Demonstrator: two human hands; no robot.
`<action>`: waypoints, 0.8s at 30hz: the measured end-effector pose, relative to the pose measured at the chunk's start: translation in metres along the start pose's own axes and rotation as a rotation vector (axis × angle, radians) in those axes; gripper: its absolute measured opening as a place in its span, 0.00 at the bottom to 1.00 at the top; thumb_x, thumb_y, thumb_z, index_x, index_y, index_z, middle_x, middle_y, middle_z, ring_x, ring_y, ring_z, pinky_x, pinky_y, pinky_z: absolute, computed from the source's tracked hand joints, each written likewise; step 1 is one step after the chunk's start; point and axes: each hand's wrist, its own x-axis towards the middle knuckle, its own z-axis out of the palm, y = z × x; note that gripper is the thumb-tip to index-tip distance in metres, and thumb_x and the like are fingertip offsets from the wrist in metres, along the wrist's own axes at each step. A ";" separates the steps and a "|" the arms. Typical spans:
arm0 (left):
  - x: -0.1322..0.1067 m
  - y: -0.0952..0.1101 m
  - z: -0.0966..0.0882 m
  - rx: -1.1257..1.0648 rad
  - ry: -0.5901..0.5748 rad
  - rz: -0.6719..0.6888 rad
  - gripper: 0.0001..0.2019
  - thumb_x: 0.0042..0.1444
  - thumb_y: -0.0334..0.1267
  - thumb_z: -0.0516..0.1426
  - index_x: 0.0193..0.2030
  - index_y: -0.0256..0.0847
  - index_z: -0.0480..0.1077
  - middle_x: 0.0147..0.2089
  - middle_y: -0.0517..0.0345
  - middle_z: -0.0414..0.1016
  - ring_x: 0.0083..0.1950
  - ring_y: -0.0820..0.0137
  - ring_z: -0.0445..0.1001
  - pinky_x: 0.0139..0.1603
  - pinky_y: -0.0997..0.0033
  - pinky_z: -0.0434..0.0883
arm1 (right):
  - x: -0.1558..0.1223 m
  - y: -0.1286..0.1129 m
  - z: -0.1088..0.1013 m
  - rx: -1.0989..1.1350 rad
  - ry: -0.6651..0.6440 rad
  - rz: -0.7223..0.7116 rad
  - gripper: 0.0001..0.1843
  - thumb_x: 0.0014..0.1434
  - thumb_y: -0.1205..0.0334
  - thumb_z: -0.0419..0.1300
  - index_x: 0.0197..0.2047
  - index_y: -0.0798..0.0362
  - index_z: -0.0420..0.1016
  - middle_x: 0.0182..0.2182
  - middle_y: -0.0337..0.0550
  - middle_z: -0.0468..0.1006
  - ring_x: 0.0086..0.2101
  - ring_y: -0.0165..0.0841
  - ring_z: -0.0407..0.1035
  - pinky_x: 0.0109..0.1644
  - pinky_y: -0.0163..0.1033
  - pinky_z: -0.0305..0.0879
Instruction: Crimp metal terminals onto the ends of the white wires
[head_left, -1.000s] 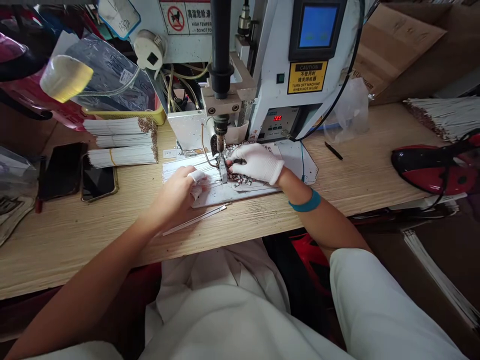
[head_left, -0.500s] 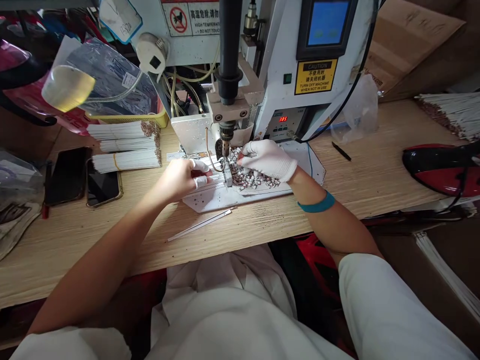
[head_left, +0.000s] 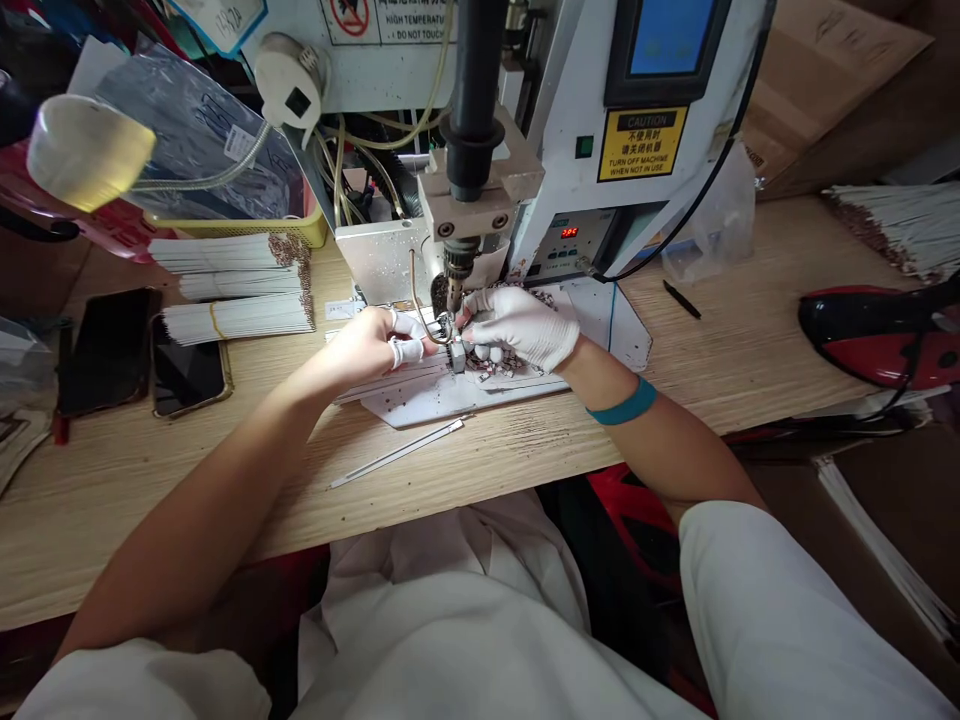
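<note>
At the soldering machine, my left hand (head_left: 379,345), with white finger cots on thumb and finger, is closed on thin white wires (head_left: 409,378) just left of a small metal fixture (head_left: 457,357). My right hand (head_left: 523,325), in a white glove with bare fingertips, pinches at the fixture's right side. What its fingertips hold is too small to make out. Directly above is the soldering iron tip (head_left: 454,290), with a bent tube (head_left: 414,290) beside it. Small metal-and-white parts (head_left: 499,370) lie in a pile, partly hidden under my right hand, on a white board (head_left: 592,310).
Wire bundles (head_left: 240,318) and two phones (head_left: 187,375) lie to the left. A loose white strip (head_left: 397,452) is near the table's front. A lamp (head_left: 90,150) leans in at upper left. On the right are a black pen (head_left: 681,299) and a red-black device (head_left: 874,335).
My right hand has moved left from above the parts pile to the fixture, close to my left fingertips. My left hand stays beside the fixture. The camera view has shifted slightly.
</note>
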 end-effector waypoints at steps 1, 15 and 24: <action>0.000 0.000 0.001 -0.002 0.002 -0.005 0.12 0.46 0.41 0.61 0.35 0.35 0.78 0.20 0.62 0.67 0.20 0.78 0.57 0.21 0.77 0.56 | 0.001 0.001 0.000 -0.007 -0.004 -0.010 0.08 0.50 0.73 0.62 0.34 0.56 0.70 0.24 0.36 0.70 0.20 0.23 0.61 0.16 0.29 0.59; 0.004 -0.002 0.003 0.050 0.052 0.012 0.14 0.45 0.43 0.60 0.34 0.35 0.78 0.26 0.59 0.74 0.25 0.74 0.65 0.24 0.75 0.60 | 0.000 -0.005 0.003 -0.029 -0.038 0.052 0.08 0.51 0.74 0.59 0.34 0.53 0.67 0.23 0.35 0.66 0.18 0.22 0.53 0.19 0.32 0.53; 0.001 0.001 0.003 0.081 0.063 0.067 0.11 0.46 0.41 0.58 0.30 0.35 0.76 0.24 0.60 0.72 0.24 0.75 0.64 0.24 0.75 0.60 | 0.001 -0.003 0.002 0.009 -0.025 0.066 0.09 0.51 0.71 0.64 0.34 0.54 0.66 0.22 0.35 0.66 0.16 0.21 0.54 0.13 0.30 0.49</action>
